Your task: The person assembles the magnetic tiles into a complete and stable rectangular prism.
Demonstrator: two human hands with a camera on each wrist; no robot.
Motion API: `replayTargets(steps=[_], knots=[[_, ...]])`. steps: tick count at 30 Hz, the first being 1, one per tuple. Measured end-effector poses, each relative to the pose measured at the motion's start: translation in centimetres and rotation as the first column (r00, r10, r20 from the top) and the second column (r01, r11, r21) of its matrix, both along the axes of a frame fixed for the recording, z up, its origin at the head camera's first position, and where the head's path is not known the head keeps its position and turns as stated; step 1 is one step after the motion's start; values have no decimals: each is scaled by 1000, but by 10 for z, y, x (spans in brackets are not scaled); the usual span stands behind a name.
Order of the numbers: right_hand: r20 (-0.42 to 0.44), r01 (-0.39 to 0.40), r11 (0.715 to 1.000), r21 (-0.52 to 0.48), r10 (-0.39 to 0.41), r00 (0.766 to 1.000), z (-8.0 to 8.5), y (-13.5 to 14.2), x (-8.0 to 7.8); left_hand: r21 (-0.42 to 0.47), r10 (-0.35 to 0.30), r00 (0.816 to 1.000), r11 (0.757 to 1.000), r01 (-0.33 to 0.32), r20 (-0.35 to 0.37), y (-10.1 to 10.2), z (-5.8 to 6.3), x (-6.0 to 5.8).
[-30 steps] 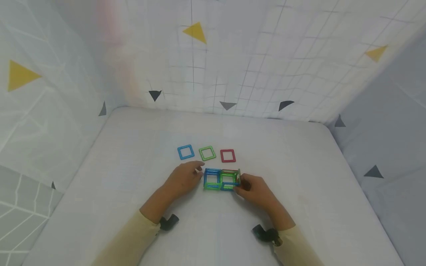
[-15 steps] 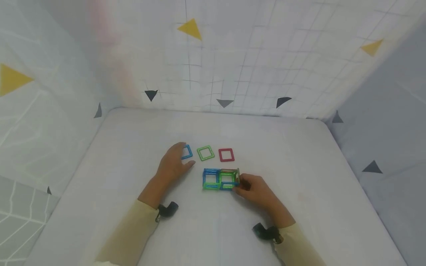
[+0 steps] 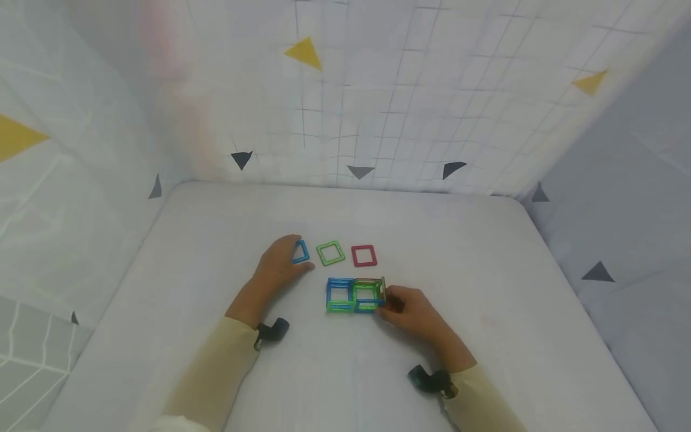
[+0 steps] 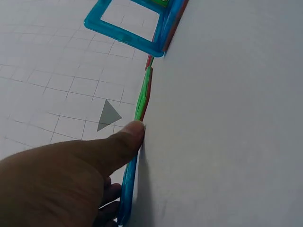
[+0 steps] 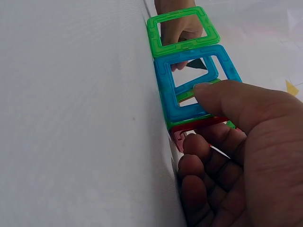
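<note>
My left hand (image 3: 276, 264) is at a blue square magnetic tile (image 3: 306, 249) lying flat on the table, partly hidden by the hand. In the left wrist view the thumb presses the near edge of this tile (image 4: 128, 187), fingers behind it. My right hand (image 3: 414, 309) holds the right end of a structure of magnetic tiles (image 3: 354, 293), two open boxes side by side in blue, green and red. In the right wrist view the thumb lies on its blue front tile (image 5: 167, 90), with curled fingers by the red end tile (image 5: 201, 124).
Right of the left hand, a green square tile (image 3: 335, 261) and a red square tile (image 3: 364, 264) lie flat in a row behind the structure. The white table (image 3: 475, 252) ends at a grid-patterned cloth wall (image 3: 410, 120). Dark cameras sit on both wrists.
My left hand has left the structure's left side, moved left and back, and come round the blue tile. The right hand stays at the structure's right end.
</note>
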State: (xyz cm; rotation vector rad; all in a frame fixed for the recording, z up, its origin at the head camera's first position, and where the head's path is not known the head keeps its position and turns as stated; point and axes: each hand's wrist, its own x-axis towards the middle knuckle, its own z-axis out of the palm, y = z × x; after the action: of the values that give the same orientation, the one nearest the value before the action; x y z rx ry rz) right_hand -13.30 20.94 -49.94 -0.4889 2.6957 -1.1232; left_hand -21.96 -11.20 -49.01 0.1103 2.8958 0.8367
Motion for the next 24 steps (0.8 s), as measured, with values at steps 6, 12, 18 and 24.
replayTargets(steps=[6, 12, 18, 24], knots=[[-6, 6, 1000, 5, -6, 1000, 1, -1, -2, -37, 9, 1000, 999, -9, 0, 3, 1, -5], [7, 23, 1000, 14, -23, 1000, 1, 0, -3, -61, -7, 999, 998, 5, -33, 5, 0, -8], [3, 6, 1000, 6, -6, 1000, -2, 0, -5, -47, -9, 998, 999, 6, -55, 4, 1, -7], [17, 12, 1000, -6, -12, 1000, 0, -1, -5, -19, -19, 997, 1000, 18, -71, -2, 10, -7]])
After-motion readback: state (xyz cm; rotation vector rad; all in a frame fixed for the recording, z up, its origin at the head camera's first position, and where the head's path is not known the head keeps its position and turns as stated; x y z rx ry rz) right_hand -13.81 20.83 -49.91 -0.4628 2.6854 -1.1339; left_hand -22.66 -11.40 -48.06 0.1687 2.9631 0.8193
